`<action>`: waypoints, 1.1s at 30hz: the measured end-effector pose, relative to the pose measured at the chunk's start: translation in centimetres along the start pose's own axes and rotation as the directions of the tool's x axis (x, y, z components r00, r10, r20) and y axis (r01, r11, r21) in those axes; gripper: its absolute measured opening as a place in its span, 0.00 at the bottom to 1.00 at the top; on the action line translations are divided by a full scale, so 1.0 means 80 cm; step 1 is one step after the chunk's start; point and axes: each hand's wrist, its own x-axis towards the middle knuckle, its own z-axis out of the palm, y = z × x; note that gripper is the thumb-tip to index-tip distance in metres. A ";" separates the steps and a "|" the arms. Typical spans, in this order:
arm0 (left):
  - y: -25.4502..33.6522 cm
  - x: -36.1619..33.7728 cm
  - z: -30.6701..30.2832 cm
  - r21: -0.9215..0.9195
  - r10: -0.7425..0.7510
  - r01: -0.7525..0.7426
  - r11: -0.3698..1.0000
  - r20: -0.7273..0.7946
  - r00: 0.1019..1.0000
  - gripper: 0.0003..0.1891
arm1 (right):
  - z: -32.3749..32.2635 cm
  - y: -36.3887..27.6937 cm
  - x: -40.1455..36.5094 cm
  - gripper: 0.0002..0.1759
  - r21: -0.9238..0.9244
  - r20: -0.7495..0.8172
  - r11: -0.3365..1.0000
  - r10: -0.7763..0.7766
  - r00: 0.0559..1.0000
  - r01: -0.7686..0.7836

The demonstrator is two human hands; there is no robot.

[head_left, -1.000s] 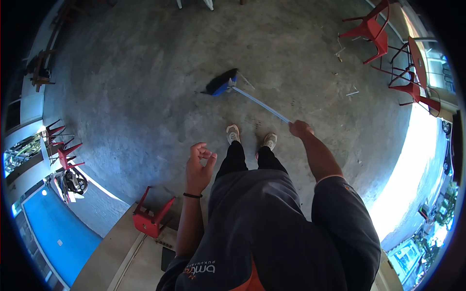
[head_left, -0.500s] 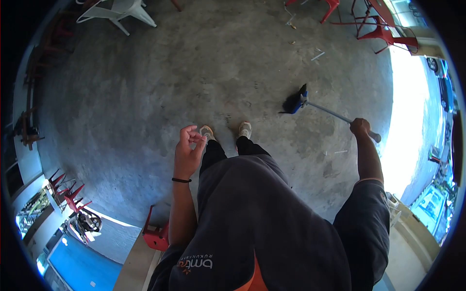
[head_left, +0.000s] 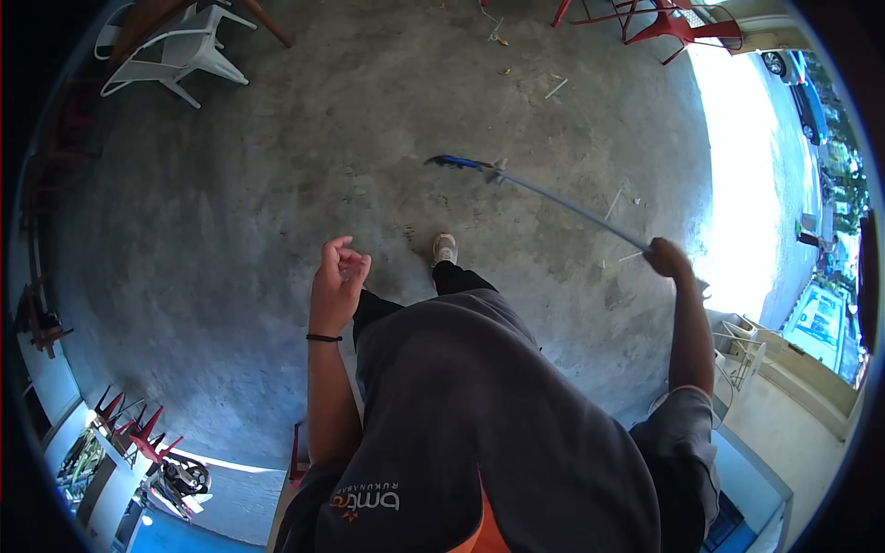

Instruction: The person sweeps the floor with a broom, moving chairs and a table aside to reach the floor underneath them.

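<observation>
The right hand [head_left: 666,259] is closed in a fist around the upper end of the broom [head_left: 572,209]. The arm is extended out to the person's right. From the fist the handle runs forward and to the left, low over the floor [head_left: 277,184]. The blue head [head_left: 456,162] is at the far end, well apart from the hand and ahead of the shoe [head_left: 444,249]. It cannot be told whether the head touches the floor.

The left hand [head_left: 336,276] is raised in front of the body and holds nothing. Its fingers are loosely curled toward the thumb. A dark wristband [head_left: 323,337] sits on that wrist. This hand is well apart from the broom.

Pale scraps [head_left: 556,88] lie on the floor beyond the head. A white chair [head_left: 180,51] stands at the far left. Red chairs [head_left: 664,20] stand at the far right.
</observation>
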 end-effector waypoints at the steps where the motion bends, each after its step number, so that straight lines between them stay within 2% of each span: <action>1: 0.000 0.000 -0.012 -0.007 0.001 -0.001 1.000 0.001 1.000 0.20 | 0.015 -0.048 -0.011 0.18 0.068 -0.004 0.998 -0.009 1.000 0.010; 2: 0.000 -0.001 -0.029 -0.009 -0.003 0.003 1.000 -0.001 1.000 0.20 | 0.006 -0.114 -0.032 0.22 0.022 0.087 1.000 0.000 0.996 -0.002; 3: -0.006 -0.005 -0.049 -0.006 -0.010 0.010 1.000 -0.007 1.000 0.20 | 0.018 -0.160 -0.043 0.26 0.022 0.110 0.999 -0.035 0.993 0.032; 5: -0.039 -0.018 -0.093 -0.024 0.001 -0.002 1.000 -0.035 0.999 0.21 | 0.026 -0.254 -0.058 0.28 0.076 0.195 0.992 -0.117 0.974 0.104; 6: -0.059 -0.025 -0.118 -0.034 0.011 -0.012 0.999 -0.046 0.999 0.21 | 0.042 -0.300 -0.060 0.28 0.103 0.180 0.984 -0.162 0.970 0.145; 9: -0.133 -0.071 -0.186 -0.073 -0.099 0.090 0.993 -0.128 0.987 0.19 | 0.077 -0.446 -0.056 0.29 0.134 0.141 0.959 -0.266 0.954 0.248; 12: -0.198 -0.142 -0.231 -0.143 -0.267 0.245 0.959 -0.159 0.951 0.17 | 0.107 -0.622 -0.046 0.30 0.150 0.132 0.919 -0.385 0.913 0.365; 13: -0.217 -0.164 -0.240 -0.156 -0.328 0.305 0.940 -0.153 0.932 0.17 | 0.136 -0.678 -0.025 0.29 0.133 0.153 0.905 -0.421 0.894 0.404; 14: -0.229 -0.183 -0.250 -0.169 -0.385 0.361 0.917 -0.144 0.911 0.17 | 0.104 -0.744 -0.044 0.29 0.203 0.186 0.878 -0.468 0.864 0.432; 15: -0.235 -0.197 -0.258 -0.194 -0.402 0.371 0.908 -0.151 0.903 0.17 | 0.132 -0.796 -0.020 0.27 0.208 0.222 0.837 -0.544 0.810 0.505; 16: -0.240 -0.208 -0.264 -0.219 -0.416 0.379 0.899 -0.155 0.896 0.17 | 0.124 -0.851 -0.022 0.20 0.081 0.284 0.771 -0.625 0.727 0.631; 18: -0.245 -0.215 -0.273 -0.242 -0.408 0.362 0.900 -0.178 0.896 0.17 | 0.160 -0.942 -0.003 0.18 0.219 0.256 0.841 -0.538 0.803 0.494; 21: -0.225 -0.208 -0.290 -0.238 -0.350 0.298 0.925 -0.220 0.911 0.16 | 0.125 -1.015 -0.034 0.19 0.150 0.280 0.865 -0.502 0.818 0.480; 23: -0.207 -0.201 -0.295 -0.251 -0.320 0.266 0.931 -0.209 0.924 0.16 | 0.135 -1.024 -0.030 0.20 0.097 0.302 0.879 -0.474 0.827 0.468; 26: -0.195 -0.191 -0.283 -0.489 -0.353 0.245 0.837 -0.142 0.925 0.17 | 0.115 -0.956 -0.034 0.20 0.171 0.349 0.935 -0.352 0.869 0.310; 27: -0.178 -0.182 -0.277 -0.530 -0.327 0.213 0.821 -0.130 0.936 0.17 | 0.149 -0.924 -0.006 0.21 0.150 0.323 0.953 -0.298 0.898 0.263; 28: -0.153 -0.172 -0.271 -0.571 -0.303 0.184 0.800 -0.119 0.946 0.17 | 0.185 -0.884 0.023 0.22 0.129 0.298 0.968 -0.244 0.923 0.215; 30: -0.122 -0.152 -0.248 -0.611 -0.259 0.154 0.777 -0.087 0.962 0.17 | 0.134 -0.782 -0.001 0.25 0.060 0.366 0.983 -0.182 0.913 0.172; 31: -0.111 -0.139 -0.234 -0.611 -0.235 0.146 0.778 -0.068 0.970 0.16 | 0.138 -0.728 0.008 0.28 0.073 0.383 0.993 -0.117 0.916 0.097; 33: -0.094 -0.114 -0.200 -0.599 -0.240 0.177 0.781 -0.026 0.970 0.16 | 0.160 -0.611 0.024 0.30 0.051 0.308 0.998 0.009 0.951 -0.026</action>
